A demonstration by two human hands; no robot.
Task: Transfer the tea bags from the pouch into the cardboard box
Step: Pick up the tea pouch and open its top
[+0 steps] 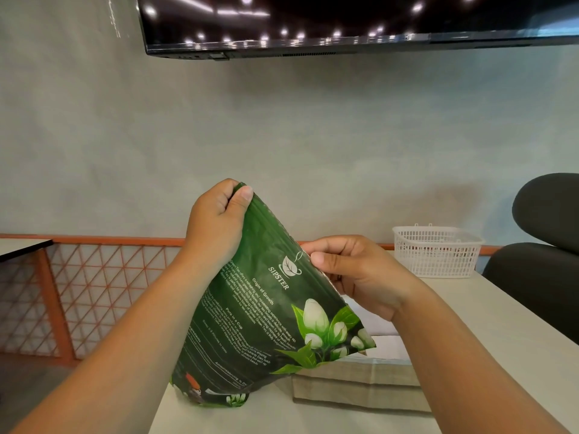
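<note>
Pale bench (501, 311) against a grey wall (313, 136), white basket (436, 252) at the back. Had the green pouch (266, 314) tilted on the bench, leaning over the cardboard box (360, 385). Pinched its top corner with the left hand (216, 222), top edge with the right hand (354, 272) (both clamped on). Looked light, crinkly, slippery; best gripped along that stiffer top strip. Read "SIPSTER", "Origin of Growth", "Pure in a Cup".

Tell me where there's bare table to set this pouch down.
Bare table runs between the box and the basket. Another bare strip lies along the near edge, before the box. Crowded at left: the pouch covers the corner and part of the box.
</note>
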